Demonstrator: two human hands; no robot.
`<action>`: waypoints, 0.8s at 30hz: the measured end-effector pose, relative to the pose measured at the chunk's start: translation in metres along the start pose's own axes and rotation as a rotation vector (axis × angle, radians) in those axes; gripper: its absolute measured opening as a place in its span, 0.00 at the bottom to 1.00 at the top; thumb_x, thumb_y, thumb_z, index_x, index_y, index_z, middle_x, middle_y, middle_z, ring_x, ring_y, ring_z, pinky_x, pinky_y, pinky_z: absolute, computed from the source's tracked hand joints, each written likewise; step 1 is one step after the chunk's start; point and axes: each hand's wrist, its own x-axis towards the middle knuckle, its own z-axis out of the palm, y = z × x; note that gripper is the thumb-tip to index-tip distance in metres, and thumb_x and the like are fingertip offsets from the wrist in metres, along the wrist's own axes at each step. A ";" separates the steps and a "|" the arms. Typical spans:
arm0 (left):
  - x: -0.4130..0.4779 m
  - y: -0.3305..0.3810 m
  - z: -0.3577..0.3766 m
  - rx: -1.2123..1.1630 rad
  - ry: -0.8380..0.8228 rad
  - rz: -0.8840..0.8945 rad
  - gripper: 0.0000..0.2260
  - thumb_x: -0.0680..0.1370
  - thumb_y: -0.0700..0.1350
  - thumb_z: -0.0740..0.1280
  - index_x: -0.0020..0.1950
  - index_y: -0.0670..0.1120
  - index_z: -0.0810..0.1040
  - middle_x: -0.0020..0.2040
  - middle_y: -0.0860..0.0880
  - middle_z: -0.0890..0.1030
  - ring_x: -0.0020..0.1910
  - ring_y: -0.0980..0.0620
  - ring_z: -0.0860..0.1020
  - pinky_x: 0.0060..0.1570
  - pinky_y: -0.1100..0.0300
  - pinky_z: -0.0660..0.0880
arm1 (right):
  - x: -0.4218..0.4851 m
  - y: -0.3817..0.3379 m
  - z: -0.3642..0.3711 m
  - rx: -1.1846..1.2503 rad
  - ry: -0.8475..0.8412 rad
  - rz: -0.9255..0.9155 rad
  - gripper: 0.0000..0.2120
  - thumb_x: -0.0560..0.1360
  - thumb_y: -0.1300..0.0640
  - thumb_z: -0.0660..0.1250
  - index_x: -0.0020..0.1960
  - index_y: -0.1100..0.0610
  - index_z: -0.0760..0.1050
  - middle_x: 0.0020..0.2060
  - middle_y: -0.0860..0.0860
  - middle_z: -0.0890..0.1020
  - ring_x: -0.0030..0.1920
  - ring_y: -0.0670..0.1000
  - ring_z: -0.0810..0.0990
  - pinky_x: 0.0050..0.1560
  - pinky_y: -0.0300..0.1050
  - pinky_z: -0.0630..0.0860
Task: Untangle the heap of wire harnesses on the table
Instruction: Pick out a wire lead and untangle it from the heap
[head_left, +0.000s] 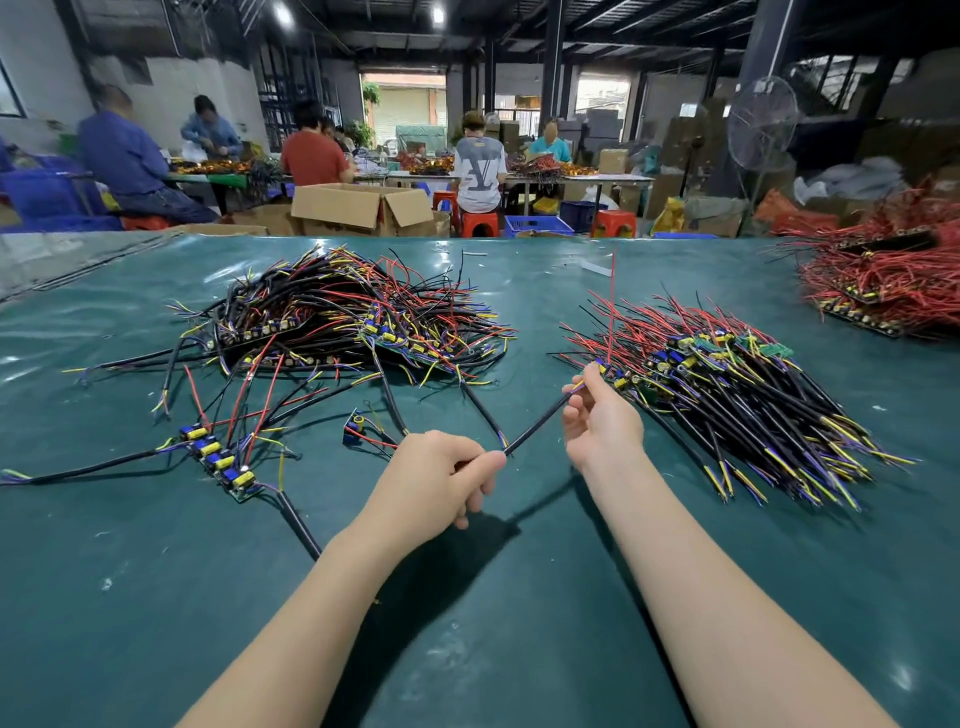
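While it stretches taut between our two hands, the black-sheathed wire harness (535, 423) hangs just in front of and to the right of the tangled heap of black, red, yellow and blue wire harnesses (343, 317). It is raised above the dark green plastic table cover (519, 623). Our left hand (441, 475) pinches its lower end between thumb and curled fingers. Our right hand (602, 415) curls round its upper end, where yellow and blue wires leave the sheath and a thin red wire rises straight up.

Right of the heap, a combed bundle of harnesses (737, 384) lies with its black cables fanned toward us. Far right of the heap sits a pile of red wires (883, 280). In front of the heap to the left lies a strip of small circuit boards with yellow and blue parts (218, 460). Beyond the heap stands an open brown cardboard box (363, 208), and people sit at other tables.
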 end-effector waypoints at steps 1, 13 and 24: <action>0.000 0.001 -0.001 -0.053 0.017 -0.029 0.17 0.77 0.48 0.64 0.28 0.47 0.73 0.20 0.56 0.74 0.19 0.58 0.74 0.26 0.70 0.69 | 0.000 0.000 0.000 0.017 -0.004 0.009 0.14 0.77 0.58 0.64 0.33 0.59 0.70 0.16 0.48 0.74 0.15 0.41 0.69 0.16 0.29 0.64; -0.007 0.016 -0.003 -0.297 -0.300 -0.086 0.15 0.80 0.42 0.59 0.34 0.46 0.75 0.23 0.53 0.75 0.22 0.55 0.76 0.27 0.67 0.73 | 0.005 0.007 -0.006 0.002 -0.063 0.072 0.14 0.78 0.57 0.63 0.34 0.58 0.70 0.17 0.47 0.74 0.16 0.41 0.69 0.17 0.28 0.64; -0.005 0.017 0.003 -0.739 -0.204 -0.167 0.18 0.76 0.38 0.64 0.27 0.46 0.82 0.22 0.53 0.72 0.21 0.59 0.69 0.27 0.66 0.74 | 0.005 0.008 -0.005 0.077 -0.126 0.001 0.13 0.78 0.59 0.61 0.35 0.59 0.70 0.18 0.46 0.74 0.17 0.41 0.70 0.16 0.29 0.63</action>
